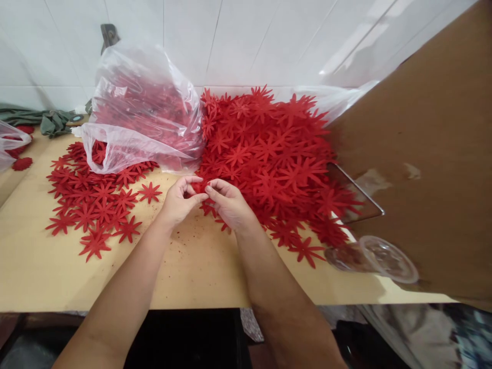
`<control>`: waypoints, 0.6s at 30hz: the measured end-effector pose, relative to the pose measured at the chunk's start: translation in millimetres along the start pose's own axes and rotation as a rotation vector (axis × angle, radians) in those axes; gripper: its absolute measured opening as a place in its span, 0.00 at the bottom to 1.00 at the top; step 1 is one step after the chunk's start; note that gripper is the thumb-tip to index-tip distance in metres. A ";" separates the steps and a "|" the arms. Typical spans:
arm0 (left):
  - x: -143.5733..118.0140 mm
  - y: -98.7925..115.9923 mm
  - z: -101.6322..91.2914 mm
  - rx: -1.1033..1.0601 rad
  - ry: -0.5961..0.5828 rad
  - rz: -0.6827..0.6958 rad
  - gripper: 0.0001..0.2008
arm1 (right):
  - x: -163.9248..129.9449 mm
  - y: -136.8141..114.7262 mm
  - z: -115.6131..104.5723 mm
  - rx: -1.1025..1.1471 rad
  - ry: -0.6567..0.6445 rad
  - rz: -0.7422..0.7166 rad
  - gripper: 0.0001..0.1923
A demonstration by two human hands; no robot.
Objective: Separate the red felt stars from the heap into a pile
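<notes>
Between my two hands, above the table, is a small red petal-shaped cutout [200, 186], partly hidden by the fingers. My left hand [182, 201] pinches it from the left with thumb and fingers. From the right, my right hand [229, 203] pinches its other side, the fingertips of both hands nearly meeting. Just behind and to the right rises a big heap of red flower-shaped cutouts [265, 154] with long narrow petals. On the left lies a flatter spread of the same red cutouts [92, 197], with a single flower cutout [149, 192] beside my left hand.
A clear plastic bag [146, 113] full of red pieces leans against the white tiled wall [238, 41]. On the right stands a large brown cardboard panel [426, 133], with a clear plastic cup [388, 260] tipped over below it. Green cloth [54, 122] lies at the back left.
</notes>
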State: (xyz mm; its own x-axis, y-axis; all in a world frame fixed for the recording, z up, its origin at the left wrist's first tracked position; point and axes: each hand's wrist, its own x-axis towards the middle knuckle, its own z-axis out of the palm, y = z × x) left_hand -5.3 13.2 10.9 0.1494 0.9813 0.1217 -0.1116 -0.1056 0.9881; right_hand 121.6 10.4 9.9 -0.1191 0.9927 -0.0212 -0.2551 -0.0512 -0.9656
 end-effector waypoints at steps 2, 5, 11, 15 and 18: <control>0.0 -1.1 0.5 0.003 -0.022 0.004 0.18 | 1.1 0.6 -2.0 0.015 0.058 -0.014 0.16; 0.7 -2.9 1.2 0.031 -0.033 0.007 0.18 | 3.6 2.6 -2.9 0.014 0.160 -0.057 0.14; 2.5 -5.0 2.1 0.059 -0.011 0.020 0.15 | 5.5 6.3 1.1 -0.036 0.257 -0.098 0.11; 3.1 -6.8 3.1 0.030 0.006 0.024 0.17 | 6.6 8.9 0.3 -0.050 0.311 -0.145 0.10; 2.9 -6.8 2.9 0.012 0.013 0.025 0.19 | 8.9 9.0 -4.9 -0.060 0.354 -0.174 0.09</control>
State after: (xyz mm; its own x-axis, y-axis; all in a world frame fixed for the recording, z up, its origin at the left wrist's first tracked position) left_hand -1.3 16.3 4.8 0.1339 0.9804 0.1448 -0.1030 -0.1316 0.9859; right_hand 123.0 19.3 -0.2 0.2615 0.9629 0.0666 -0.1844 0.1176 -0.9758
